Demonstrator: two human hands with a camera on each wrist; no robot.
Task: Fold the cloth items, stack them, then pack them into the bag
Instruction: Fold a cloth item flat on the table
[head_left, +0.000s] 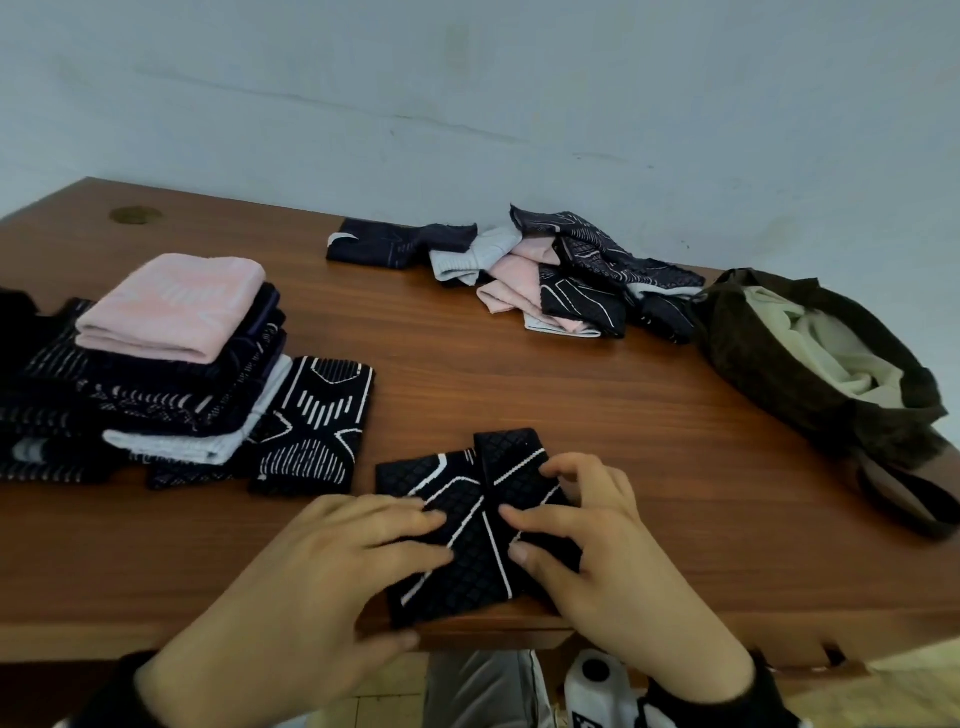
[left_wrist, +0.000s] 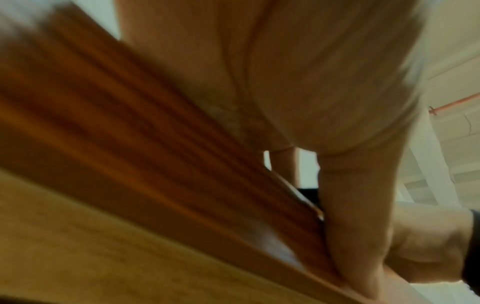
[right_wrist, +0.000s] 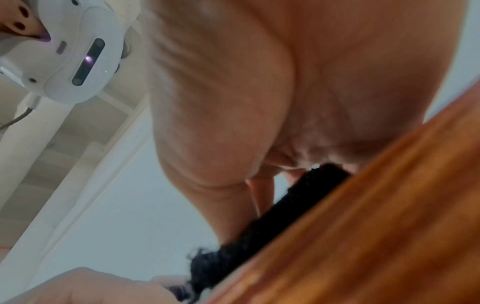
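Observation:
A black cloth with white lines (head_left: 467, 540), partly folded, lies at the table's near edge. My left hand (head_left: 358, 551) rests flat on its left part, with the thumb down against the table's front edge. My right hand (head_left: 576, 525) presses its fingertips and thumb on the folded right flap. In the left wrist view my left hand (left_wrist: 285, 82) fills the frame. In the right wrist view my right hand (right_wrist: 259, 92) sits over the black cloth (right_wrist: 285, 216). A stack of folded cloths (head_left: 176, 384) stands at the left, a pink one (head_left: 171, 306) on top.
A loose pile of unfolded cloths (head_left: 561, 275) lies at the back of the brown wooden table (head_left: 519, 374). A dark brown bag (head_left: 753, 374) with a pale lining sits open at the right. The wall stands close behind the table.

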